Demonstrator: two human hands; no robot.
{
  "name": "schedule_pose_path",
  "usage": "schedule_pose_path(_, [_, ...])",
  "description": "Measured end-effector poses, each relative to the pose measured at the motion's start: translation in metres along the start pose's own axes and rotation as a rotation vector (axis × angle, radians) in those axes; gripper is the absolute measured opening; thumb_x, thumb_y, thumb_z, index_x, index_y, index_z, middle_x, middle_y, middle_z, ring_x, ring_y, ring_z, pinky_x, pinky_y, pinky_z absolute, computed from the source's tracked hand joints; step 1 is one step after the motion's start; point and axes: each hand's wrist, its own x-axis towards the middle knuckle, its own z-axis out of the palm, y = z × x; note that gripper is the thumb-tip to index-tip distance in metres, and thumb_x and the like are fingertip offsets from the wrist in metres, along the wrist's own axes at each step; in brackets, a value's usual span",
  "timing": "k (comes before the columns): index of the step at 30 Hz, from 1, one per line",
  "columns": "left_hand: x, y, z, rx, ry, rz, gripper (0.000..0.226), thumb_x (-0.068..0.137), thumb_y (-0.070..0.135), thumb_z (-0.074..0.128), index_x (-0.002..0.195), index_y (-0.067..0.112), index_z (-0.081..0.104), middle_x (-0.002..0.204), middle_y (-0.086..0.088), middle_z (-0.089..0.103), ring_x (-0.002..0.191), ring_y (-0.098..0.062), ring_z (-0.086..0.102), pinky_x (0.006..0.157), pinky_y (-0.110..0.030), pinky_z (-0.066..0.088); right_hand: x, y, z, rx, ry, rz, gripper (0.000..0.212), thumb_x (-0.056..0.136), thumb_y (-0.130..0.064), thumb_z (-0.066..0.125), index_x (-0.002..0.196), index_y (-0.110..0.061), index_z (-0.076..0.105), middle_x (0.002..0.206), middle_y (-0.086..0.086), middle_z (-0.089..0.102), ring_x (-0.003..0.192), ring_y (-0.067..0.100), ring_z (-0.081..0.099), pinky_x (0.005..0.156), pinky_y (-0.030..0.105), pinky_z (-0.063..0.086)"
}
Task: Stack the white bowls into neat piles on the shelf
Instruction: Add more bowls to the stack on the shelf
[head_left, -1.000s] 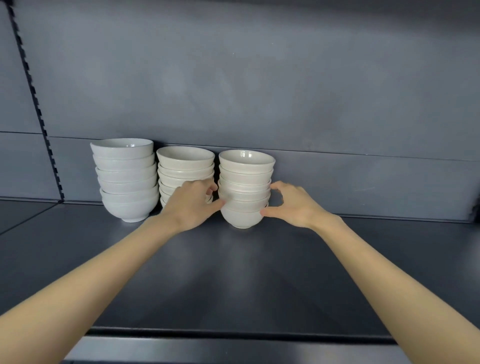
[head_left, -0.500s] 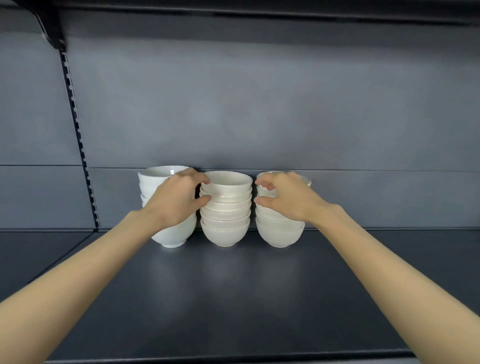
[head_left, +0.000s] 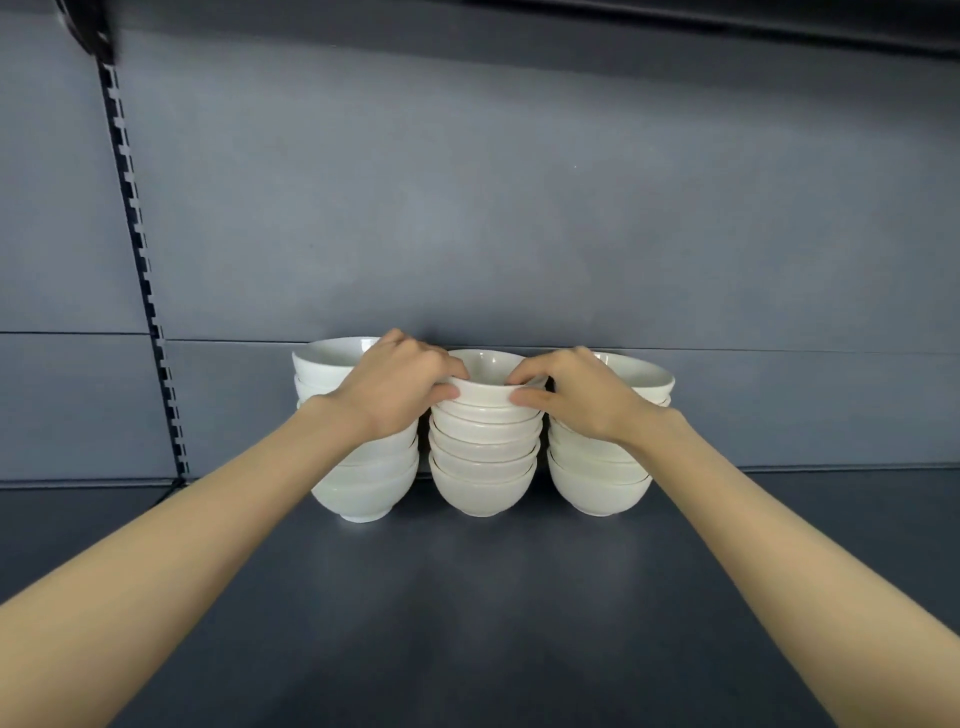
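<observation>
1. Head view: Three piles of white bowls stand side by side at the back of a dark shelf (head_left: 467, 613), against its grey back panel (head_left: 519, 208). The left pile (head_left: 363, 488), the middle pile (head_left: 483, 462) and the right pile (head_left: 597, 486) sit just beside one another, each nested several deep.
2. Head view: Both hands meet at the top bowl (head_left: 485, 396) of the middle pile. The left hand (head_left: 400, 387) pinches its left rim, fingers curled over the lip and thumb on the outer wall. The right hand (head_left: 576, 397) pinches the right rim the same way, forefinger on the lip and thumb below it.
3. Head view: The hands hide the upper bowls of the two outer piles, so how squarely those sit cannot be told.
4. Head view: The bowls look glazed and rigid, probably ceramic. Each should be fairly light alone, but a full pile will be heavy, slick to the touch and liable to chip if knocked against its neighbour.
5. Head view: The two-sided hold on opposite rims looks the safest for one bowl, as it stays level while it seats. Shifting a whole pile would likely call for a grip low on the bottom bowl's wall.
6. Head view: A slotted upright (head_left: 140, 260) runs down the panel at far left.
</observation>
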Motion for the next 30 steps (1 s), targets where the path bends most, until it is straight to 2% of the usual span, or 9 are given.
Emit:
schedule_pose_path(3, [0.001, -0.004, 0.003, -0.037, 0.016, 0.013, 0.015, 0.093, 0.025, 0.057, 0.099, 0.019, 0.069, 0.09, 0.001, 0.071, 0.089, -0.027, 0.06, 0.081, -0.03, 0.034, 0.001, 0.001, 0.0, 0.006, 0.009, -0.044, 0.014, 0.091, -0.019, 0.062, 0.096, -0.015, 0.075, 0.094, 0.003, 0.073, 0.088, 0.023, 0.06, 0.081, 0.043, 0.05])
schedule_pose_path(8, [0.0, -0.004, 0.007, -0.003, 0.006, 0.002, 0.021, 0.096, 0.029, 0.052, 0.097, 0.017, 0.069, 0.086, 0.0, 0.072, 0.087, -0.029, 0.057, 0.09, -0.029, 0.032, 0.003, 0.003, 0.0, -0.016, 0.042, -0.106, 0.014, 0.09, -0.016, 0.063, 0.088, -0.006, 0.073, 0.083, 0.011, 0.069, 0.077, 0.029, 0.054, 0.074, 0.044, 0.049])
schedule_pose_path(10, [0.0, -0.005, 0.007, 0.003, 0.003, 0.002, 0.021, 0.097, 0.03, 0.051, 0.097, 0.018, 0.069, 0.085, 0.001, 0.071, 0.086, -0.028, 0.057, 0.09, -0.028, 0.031, 0.002, 0.004, 0.001, 0.006, 0.053, -0.109, 0.014, 0.09, -0.016, 0.064, 0.085, -0.006, 0.073, 0.079, 0.012, 0.068, 0.074, 0.03, 0.051, 0.071, 0.041, 0.047])
schedule_pose_path(13, [0.001, -0.006, 0.008, 0.016, 0.007, 0.018, 0.021, 0.097, 0.03, 0.051, 0.095, 0.017, 0.067, 0.086, 0.002, 0.071, 0.085, -0.027, 0.058, 0.088, -0.028, 0.031, 0.0, 0.004, 0.001, 0.037, 0.068, -0.109, 0.012, 0.09, -0.015, 0.064, 0.087, -0.01, 0.075, 0.078, 0.004, 0.069, 0.071, 0.023, 0.05, 0.069, 0.036, 0.044])
schedule_pose_path(15, [0.001, -0.007, 0.009, 0.01, 0.011, 0.025, 0.019, 0.096, 0.029, 0.052, 0.096, 0.017, 0.067, 0.088, 0.003, 0.07, 0.086, -0.026, 0.059, 0.086, -0.028, 0.032, -0.001, 0.003, 0.001, 0.031, 0.059, -0.101, 0.012, 0.09, -0.016, 0.064, 0.092, -0.013, 0.076, 0.084, -0.002, 0.071, 0.073, 0.017, 0.052, 0.071, 0.034, 0.046])
schedule_pose_path(18, [0.0, -0.005, 0.006, 0.004, -0.003, 0.028, 0.017, 0.095, 0.026, 0.054, 0.1, 0.016, 0.067, 0.092, 0.003, 0.07, 0.09, -0.025, 0.06, 0.086, -0.031, 0.037, 0.0, 0.001, -0.002, -0.02, 0.027, -0.073, 0.015, 0.091, -0.019, 0.063, 0.099, -0.015, 0.074, 0.097, -0.001, 0.073, 0.085, 0.018, 0.059, 0.08, 0.038, 0.05])
schedule_pose_path(22, [-0.001, 0.002, -0.009, -0.053, -0.043, -0.01, 0.029, 0.094, 0.027, 0.055, 0.12, 0.018, 0.062, 0.12, 0.002, 0.064, 0.109, -0.023, 0.057, 0.093, -0.034, 0.04, -0.004, -0.005, -0.013, -0.098, -0.024, 0.015, 0.035, 0.089, -0.029, 0.064, 0.123, -0.019, 0.063, 0.123, 0.0, 0.065, 0.104, 0.019, 0.056, 0.093, 0.039, 0.046])
schedule_pose_path(25, [0.001, 0.01, -0.026, -0.092, -0.031, -0.018, 0.036, 0.093, 0.03, 0.056, 0.128, 0.02, 0.057, 0.128, 0.002, 0.059, 0.117, -0.022, 0.052, 0.095, -0.033, 0.039, -0.01, -0.008, -0.03, -0.111, 0.011, 0.042, 0.036, 0.088, -0.029, 0.064, 0.123, -0.021, 0.061, 0.122, 0.002, 0.065, 0.109, 0.024, 0.057, 0.095, 0.043, 0.045])
schedule_pose_path(30, [0.013, 0.036, -0.052, -0.1, 0.014, -0.049, 0.045, 0.093, 0.036, 0.054, 0.136, 0.021, 0.048, 0.133, -0.001, 0.054, 0.123, -0.024, 0.048, 0.101, -0.036, 0.037, -0.026, -0.008, -0.061, -0.206, 0.084, 0.098, 0.047, 0.092, -0.033, 0.06, 0.136, -0.021, 0.05, 0.143, 0.002, 0.048, 0.129, 0.027, 0.042, 0.105, 0.042, 0.038])
